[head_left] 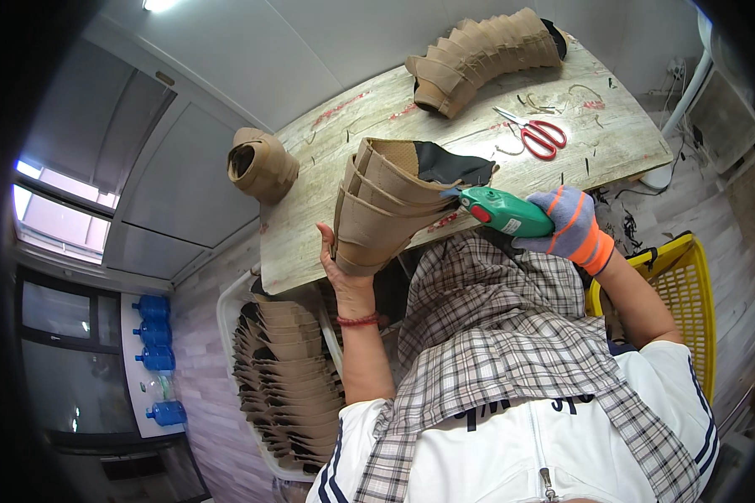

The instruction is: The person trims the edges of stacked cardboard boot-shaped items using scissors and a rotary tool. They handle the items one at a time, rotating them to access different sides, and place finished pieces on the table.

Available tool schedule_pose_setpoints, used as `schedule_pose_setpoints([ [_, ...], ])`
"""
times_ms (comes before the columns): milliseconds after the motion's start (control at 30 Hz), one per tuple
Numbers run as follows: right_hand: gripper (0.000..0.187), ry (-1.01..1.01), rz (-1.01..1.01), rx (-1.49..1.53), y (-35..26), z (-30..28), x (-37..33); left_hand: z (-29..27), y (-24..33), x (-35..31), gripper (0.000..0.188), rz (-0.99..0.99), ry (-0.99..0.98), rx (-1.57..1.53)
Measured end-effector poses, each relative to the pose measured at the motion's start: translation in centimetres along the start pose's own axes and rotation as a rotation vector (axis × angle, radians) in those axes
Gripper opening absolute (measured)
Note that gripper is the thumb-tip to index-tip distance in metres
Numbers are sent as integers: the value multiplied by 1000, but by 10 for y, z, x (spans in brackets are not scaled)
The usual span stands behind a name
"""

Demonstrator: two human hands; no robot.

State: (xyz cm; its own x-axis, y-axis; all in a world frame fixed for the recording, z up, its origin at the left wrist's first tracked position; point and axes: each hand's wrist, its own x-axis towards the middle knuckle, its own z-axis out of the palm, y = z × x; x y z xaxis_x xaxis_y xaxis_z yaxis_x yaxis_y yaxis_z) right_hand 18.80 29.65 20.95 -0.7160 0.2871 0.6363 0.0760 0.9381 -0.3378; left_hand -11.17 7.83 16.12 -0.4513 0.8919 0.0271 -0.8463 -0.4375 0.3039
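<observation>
My left hand (345, 278), bare with a red bracelet at the wrist, grips a nested stack of tan shoe uppers (373, 220) from its lower left, fingers mostly hidden behind. Black lining (449, 164) shows inside the top one and hangs out toward the right. In my right hand (572, 225), wearing a grey and orange glove, is a green handheld power tool (507, 211) with a red button. Its narrow bluish tip is at the right edge of the uppers, by the black lining; whether it touches cannot be made out.
Red-handled scissors (538, 136) lie on the worn wooden table (310, 243) among dark scraps. A long curved row of nested uppers (486, 59) lies at the back, a smaller bundle (262, 165) at the left edge. Below stand a white crate (229, 327) of uppers and a yellow basket (698, 293).
</observation>
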Motion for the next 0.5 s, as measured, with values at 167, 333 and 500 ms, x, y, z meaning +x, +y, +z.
schedule_pose_setpoints([
  [167, 44, 88, -8, 5, -5, 15, 0, -1, -12, -3, 51, 195, 89, 118],
  [333, 49, 7, 249, 280, -18, 24, 4, 16, -28, -12, 48, 340, 33, 322],
  [500, 53, 20, 445, 495, -16, 42, 11, 22, -31, -16, 50, 394, -45, 525],
])
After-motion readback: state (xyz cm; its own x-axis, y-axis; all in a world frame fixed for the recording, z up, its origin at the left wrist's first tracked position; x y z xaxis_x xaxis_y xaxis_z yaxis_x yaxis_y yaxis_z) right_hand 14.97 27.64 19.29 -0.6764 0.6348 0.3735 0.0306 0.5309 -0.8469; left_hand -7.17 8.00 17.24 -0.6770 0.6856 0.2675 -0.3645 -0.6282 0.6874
